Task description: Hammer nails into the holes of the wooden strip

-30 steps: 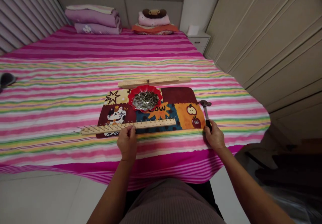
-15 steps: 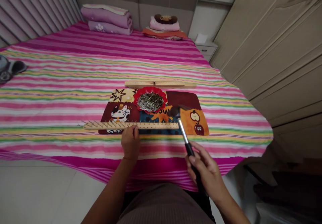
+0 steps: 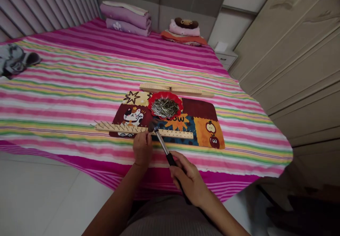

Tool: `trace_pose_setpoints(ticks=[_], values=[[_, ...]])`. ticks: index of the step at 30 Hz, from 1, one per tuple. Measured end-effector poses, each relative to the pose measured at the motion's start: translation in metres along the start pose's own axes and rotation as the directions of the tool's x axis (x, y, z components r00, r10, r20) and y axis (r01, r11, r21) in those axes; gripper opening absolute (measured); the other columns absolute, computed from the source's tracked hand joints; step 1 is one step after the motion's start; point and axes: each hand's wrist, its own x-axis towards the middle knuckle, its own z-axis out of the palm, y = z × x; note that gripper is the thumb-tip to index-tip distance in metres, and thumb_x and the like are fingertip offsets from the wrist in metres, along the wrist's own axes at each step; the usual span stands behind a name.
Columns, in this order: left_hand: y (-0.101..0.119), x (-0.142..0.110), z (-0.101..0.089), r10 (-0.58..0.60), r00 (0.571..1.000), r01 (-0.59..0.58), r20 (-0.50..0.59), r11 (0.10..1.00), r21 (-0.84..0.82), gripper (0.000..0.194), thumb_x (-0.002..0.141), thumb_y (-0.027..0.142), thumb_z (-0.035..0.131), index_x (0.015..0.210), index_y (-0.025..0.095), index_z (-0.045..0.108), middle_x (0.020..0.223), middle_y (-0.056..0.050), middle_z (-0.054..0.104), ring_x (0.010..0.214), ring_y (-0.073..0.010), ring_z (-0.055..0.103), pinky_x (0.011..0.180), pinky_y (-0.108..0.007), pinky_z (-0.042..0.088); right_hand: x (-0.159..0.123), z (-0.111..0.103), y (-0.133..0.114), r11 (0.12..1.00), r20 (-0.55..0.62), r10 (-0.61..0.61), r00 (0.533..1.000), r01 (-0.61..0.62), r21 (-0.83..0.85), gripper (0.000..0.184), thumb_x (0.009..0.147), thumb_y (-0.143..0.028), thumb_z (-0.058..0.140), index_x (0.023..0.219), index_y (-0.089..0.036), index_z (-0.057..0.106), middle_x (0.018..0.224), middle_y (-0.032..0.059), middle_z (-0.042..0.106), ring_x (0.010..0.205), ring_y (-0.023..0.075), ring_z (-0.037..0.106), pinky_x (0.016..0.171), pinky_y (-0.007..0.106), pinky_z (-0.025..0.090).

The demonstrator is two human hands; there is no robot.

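Observation:
A long wooden strip (image 3: 175, 133) studded with several nails lies across a patchwork mat (image 3: 204, 121) on the bed. My left hand (image 3: 142, 148) rests at the strip's near edge, fingers pinched together at a nail, which is too small to make out clearly. My right hand (image 3: 189, 180) grips the black handle of a hammer (image 3: 160, 142). The hammer's head hovers over the strip just right of my left fingers. A red dish of loose nails (image 3: 165, 105) sits on the mat behind the strip.
More wooden strips (image 3: 175, 89) lie beyond the dish. The bed has a striped pink cover (image 3: 79, 76), folded bedding (image 3: 127, 16) and a plush toy (image 3: 186, 25) at its head. Dark clothing (image 3: 16, 59) lies far left. A wardrobe (image 3: 292, 52) stands right; tiled floor (image 3: 39, 193) lies at the near left.
My right hand picked the hammer up from the mat's right edge and swung it left, bringing its head over the strip beside my left hand. The left hand stayed in place.

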Motion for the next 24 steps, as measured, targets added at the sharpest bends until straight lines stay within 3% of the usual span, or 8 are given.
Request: trace_pose_setpoints(ticks=[5,12,17,24], values=[[0.002,0.000,-0.002,-0.051,0.998,0.052,0.037,0.999,-0.008,0.019,0.089,0.029,0.044,0.081,0.019,0.058,0.077,-0.006,0.061,0.077,-0.0187,0.057,0.076,-0.032,0.044,-0.003,0.001,-0.002,0.998,0.015,-0.014,1.000,0.015,-0.059,0.042,0.092,-0.036,0.047,0.131,-0.024,0.047,0.065,-0.0072,0.044,0.046,0.0063,0.043,0.044,0.019,0.034],[0.006,0.002,-0.004,-0.094,0.994,0.096,0.059,0.995,-0.036,0.019,0.088,0.029,0.045,0.082,0.020,0.060,0.079,-0.007,0.063,0.080,-0.0192,0.058,0.080,-0.032,0.045,-0.009,-0.004,-0.006,0.949,0.014,-0.191,0.982,0.188,-0.254,0.044,0.094,-0.034,0.046,0.137,-0.024,0.045,0.063,-0.0048,0.048,0.050,0.0089,0.042,0.047,0.021,0.033],[0.004,0.002,-0.003,-0.105,0.993,0.106,0.061,0.994,-0.014,0.019,0.087,0.028,0.043,0.078,0.020,0.058,0.076,-0.007,0.062,0.077,-0.0196,0.057,0.077,-0.033,0.045,-0.008,-0.003,-0.005,0.973,0.039,-0.095,0.995,0.101,-0.208,0.042,0.095,-0.035,0.044,0.136,-0.026,0.045,0.062,-0.0058,0.046,0.047,0.0082,0.043,0.045,0.021,0.034],[0.004,0.004,-0.006,-0.059,0.996,0.063,0.064,0.996,-0.070,0.020,0.088,0.030,0.045,0.084,0.019,0.060,0.080,-0.008,0.064,0.080,-0.0190,0.059,0.080,-0.032,0.046,-0.018,-0.005,-0.006,0.978,-0.032,-0.149,0.988,0.142,-0.155,0.042,0.095,-0.035,0.045,0.136,-0.026,0.045,0.062,-0.0065,0.044,0.047,0.0073,0.041,0.046,0.020,0.032]])
